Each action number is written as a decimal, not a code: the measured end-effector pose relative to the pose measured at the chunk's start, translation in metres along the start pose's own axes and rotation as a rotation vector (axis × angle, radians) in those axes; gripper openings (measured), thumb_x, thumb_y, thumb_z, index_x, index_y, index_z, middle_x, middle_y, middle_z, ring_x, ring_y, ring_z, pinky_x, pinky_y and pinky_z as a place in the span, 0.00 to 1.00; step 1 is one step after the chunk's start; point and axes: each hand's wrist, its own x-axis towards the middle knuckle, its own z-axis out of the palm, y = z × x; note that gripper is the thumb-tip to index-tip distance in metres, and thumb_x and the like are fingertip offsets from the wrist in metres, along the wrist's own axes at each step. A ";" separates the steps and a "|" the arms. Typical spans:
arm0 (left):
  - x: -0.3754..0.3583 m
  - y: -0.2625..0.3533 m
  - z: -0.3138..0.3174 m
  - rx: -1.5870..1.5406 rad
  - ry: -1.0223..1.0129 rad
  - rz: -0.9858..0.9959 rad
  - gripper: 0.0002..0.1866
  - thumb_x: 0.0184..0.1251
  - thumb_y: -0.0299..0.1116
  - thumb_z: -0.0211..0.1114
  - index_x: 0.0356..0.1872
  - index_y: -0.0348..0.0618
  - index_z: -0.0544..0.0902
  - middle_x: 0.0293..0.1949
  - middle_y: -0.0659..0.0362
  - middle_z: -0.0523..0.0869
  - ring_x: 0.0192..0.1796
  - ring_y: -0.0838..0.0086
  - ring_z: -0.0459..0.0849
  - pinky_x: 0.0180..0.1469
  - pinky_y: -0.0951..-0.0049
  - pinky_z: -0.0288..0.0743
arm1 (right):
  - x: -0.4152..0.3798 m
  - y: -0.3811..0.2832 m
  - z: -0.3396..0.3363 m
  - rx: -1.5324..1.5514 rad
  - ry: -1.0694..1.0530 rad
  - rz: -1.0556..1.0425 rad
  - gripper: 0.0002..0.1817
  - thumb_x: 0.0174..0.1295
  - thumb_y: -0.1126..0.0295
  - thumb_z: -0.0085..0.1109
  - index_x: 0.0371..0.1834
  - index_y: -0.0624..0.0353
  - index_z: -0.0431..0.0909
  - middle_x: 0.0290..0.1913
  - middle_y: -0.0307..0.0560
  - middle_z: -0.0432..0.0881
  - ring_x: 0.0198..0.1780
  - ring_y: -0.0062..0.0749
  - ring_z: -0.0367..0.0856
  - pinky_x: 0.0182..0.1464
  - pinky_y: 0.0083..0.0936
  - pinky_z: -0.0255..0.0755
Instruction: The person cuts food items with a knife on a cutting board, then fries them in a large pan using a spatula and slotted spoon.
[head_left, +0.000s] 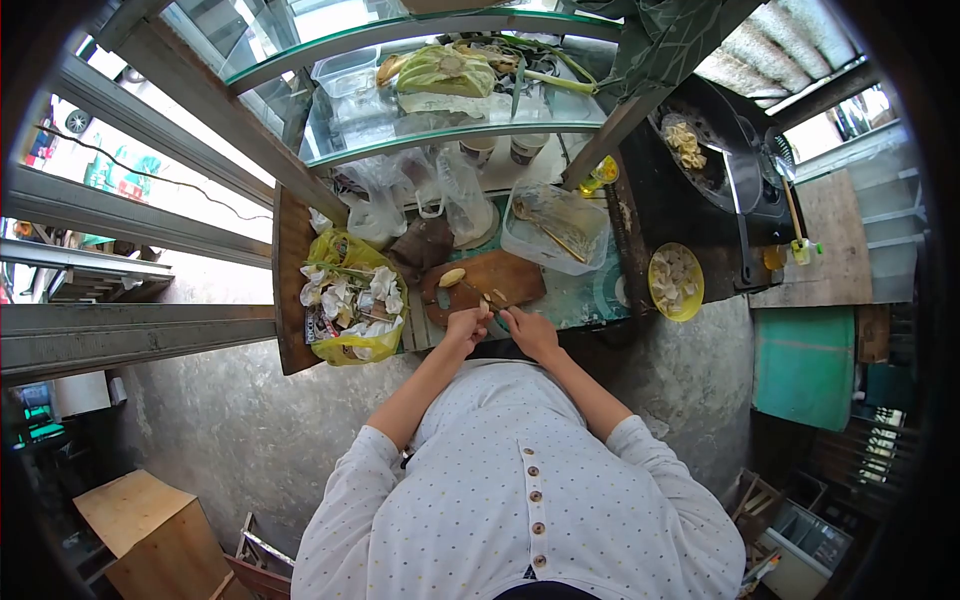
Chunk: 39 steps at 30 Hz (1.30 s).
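Observation:
My left hand [467, 328] is closed at the near edge of a wooden cutting board [515, 275], its fingertips pinching a small pale piece of food [485, 306]. Close beside it, my right hand [530, 333] is closed around what looks like a small knife [474, 290], its thin blade pointing up and left over the board. A yellowish, oblong peeled piece [452, 277] lies on the board's left part. A few small pale bits [498, 297] rest near my fingertips. The exact kind of food is too small to tell.
A yellow bag of scraps [355, 345] stands left of the board. Behind are plastic bags [465, 200] and a clear tub with utensils [555, 235]. At right are a yellow bowl of pale pieces [676, 282] and a wok [715, 150]. A glass shelf holds cabbage [445, 72].

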 end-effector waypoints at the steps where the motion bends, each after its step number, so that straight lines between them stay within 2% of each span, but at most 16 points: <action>1: -0.001 0.000 0.000 0.007 0.020 0.011 0.05 0.62 0.28 0.60 0.33 0.37 0.78 0.26 0.60 0.80 0.17 0.83 0.64 0.16 0.84 0.59 | -0.001 0.000 0.001 0.003 -0.002 0.000 0.20 0.65 0.50 0.39 0.32 0.53 0.74 0.24 0.59 0.78 0.29 0.58 0.77 0.30 0.50 0.69; 5: -0.004 0.006 -0.006 -0.048 0.032 -0.018 0.05 0.60 0.25 0.59 0.36 0.35 0.77 0.27 0.58 0.80 0.19 0.84 0.65 0.17 0.86 0.59 | -0.006 0.012 -0.005 0.003 -0.018 0.016 0.21 0.65 0.50 0.39 0.32 0.55 0.74 0.24 0.59 0.78 0.29 0.58 0.76 0.31 0.50 0.68; 8: -0.002 0.005 -0.012 -0.021 -0.034 -0.037 0.06 0.61 0.27 0.59 0.36 0.35 0.77 0.28 0.58 0.80 0.19 0.84 0.66 0.18 0.85 0.61 | -0.006 0.020 0.001 0.045 -0.002 0.023 0.21 0.66 0.51 0.39 0.32 0.57 0.74 0.24 0.60 0.77 0.30 0.58 0.76 0.31 0.48 0.68; 11: -0.013 0.005 -0.012 0.022 -0.073 -0.004 0.09 0.62 0.30 0.58 0.41 0.36 0.78 0.30 0.59 0.81 0.19 0.84 0.64 0.19 0.84 0.62 | 0.001 0.019 0.005 0.152 0.032 0.041 0.22 0.65 0.50 0.39 0.32 0.57 0.74 0.25 0.61 0.77 0.32 0.58 0.76 0.32 0.46 0.68; 13: -0.022 0.008 -0.010 0.299 0.017 0.210 0.14 0.63 0.33 0.59 0.46 0.37 0.79 0.31 0.59 0.83 0.21 0.82 0.71 0.24 0.81 0.68 | 0.008 0.008 -0.003 0.218 0.047 0.062 0.22 0.65 0.49 0.40 0.32 0.57 0.74 0.26 0.61 0.77 0.34 0.57 0.77 0.34 0.46 0.69; 14: -0.022 0.008 -0.010 0.300 0.017 0.210 0.14 0.63 0.33 0.59 0.46 0.37 0.79 0.31 0.59 0.83 0.21 0.82 0.71 0.24 0.81 0.68 | 0.008 0.002 -0.012 0.226 0.009 0.128 0.22 0.63 0.48 0.43 0.34 0.57 0.74 0.27 0.60 0.78 0.35 0.56 0.77 0.34 0.45 0.69; 16: -0.016 0.009 -0.012 0.618 0.158 0.589 0.16 0.62 0.36 0.60 0.47 0.36 0.79 0.30 0.59 0.85 0.29 0.80 0.79 0.33 0.80 0.71 | 0.013 -0.002 -0.017 0.232 -0.029 0.194 0.21 0.61 0.48 0.47 0.35 0.57 0.73 0.27 0.58 0.78 0.35 0.55 0.77 0.34 0.43 0.70; 18: -0.010 0.010 -0.019 0.701 0.190 0.660 0.17 0.62 0.37 0.60 0.46 0.34 0.79 0.30 0.58 0.85 0.32 0.80 0.80 0.36 0.80 0.71 | 0.019 -0.001 -0.013 0.151 0.177 0.054 0.25 0.54 0.47 0.57 0.43 0.58 0.72 0.32 0.53 0.79 0.36 0.52 0.78 0.34 0.39 0.71; 19: -0.006 0.010 -0.023 0.785 0.223 0.732 0.18 0.62 0.38 0.61 0.46 0.32 0.80 0.30 0.58 0.85 0.35 0.80 0.81 0.40 0.80 0.71 | 0.023 -0.002 -0.011 0.151 0.176 0.056 0.25 0.54 0.47 0.57 0.43 0.58 0.72 0.32 0.53 0.79 0.36 0.52 0.78 0.34 0.39 0.71; 21: -0.002 0.011 -0.027 0.738 0.221 0.737 0.18 0.63 0.38 0.61 0.46 0.32 0.79 0.30 0.58 0.86 0.35 0.80 0.81 0.39 0.80 0.71 | 0.034 -0.009 -0.009 0.008 0.268 -0.036 0.30 0.48 0.49 0.64 0.48 0.57 0.70 0.42 0.49 0.77 0.38 0.48 0.80 0.37 0.38 0.73; 22: -0.002 0.012 -0.028 0.692 0.220 0.745 0.18 0.63 0.38 0.60 0.46 0.32 0.79 0.30 0.58 0.86 0.34 0.81 0.81 0.38 0.81 0.71 | 0.039 -0.014 -0.009 0.009 0.268 -0.038 0.30 0.48 0.49 0.64 0.48 0.57 0.70 0.42 0.49 0.77 0.38 0.48 0.80 0.37 0.38 0.73; 24: -0.005 0.013 -0.031 0.669 0.225 0.751 0.18 0.63 0.37 0.60 0.46 0.32 0.79 0.30 0.58 0.86 0.34 0.82 0.81 0.38 0.80 0.71 | 0.046 -0.022 -0.011 -0.057 0.107 -0.021 0.31 0.45 0.53 0.67 0.50 0.55 0.69 0.46 0.47 0.74 0.39 0.47 0.80 0.38 0.38 0.74; 28: -0.008 0.014 -0.041 0.652 0.224 0.751 0.18 0.62 0.37 0.61 0.46 0.33 0.79 0.30 0.59 0.85 0.33 0.82 0.81 0.36 0.80 0.71 | 0.055 -0.010 -0.001 0.030 0.112 -0.164 0.27 0.45 0.58 0.67 0.49 0.54 0.70 0.44 0.49 0.75 0.39 0.51 0.79 0.38 0.40 0.74; 30: -0.008 0.012 -0.046 0.669 0.233 0.752 0.18 0.62 0.38 0.61 0.46 0.33 0.79 0.29 0.58 0.86 0.33 0.82 0.81 0.35 0.80 0.71 | 0.057 -0.005 0.000 0.033 0.138 -0.206 0.22 0.47 0.61 0.65 0.45 0.55 0.72 0.42 0.47 0.76 0.37 0.51 0.79 0.36 0.41 0.74; 37: -0.011 0.015 -0.045 0.787 0.260 0.860 0.18 0.60 0.38 0.62 0.46 0.35 0.80 0.29 0.55 0.86 0.31 0.78 0.83 0.35 0.78 0.73 | 0.055 0.001 0.002 -0.069 0.144 -0.256 0.14 0.50 0.66 0.62 0.38 0.57 0.74 0.36 0.48 0.76 0.33 0.50 0.78 0.33 0.40 0.73; 39: -0.015 0.016 -0.042 0.787 0.247 0.840 0.18 0.59 0.38 0.62 0.45 0.35 0.80 0.29 0.55 0.86 0.31 0.77 0.84 0.35 0.77 0.73 | 0.055 0.007 0.002 -0.033 0.149 -0.218 0.14 0.46 0.69 0.62 0.38 0.56 0.74 0.38 0.48 0.77 0.35 0.50 0.79 0.35 0.41 0.74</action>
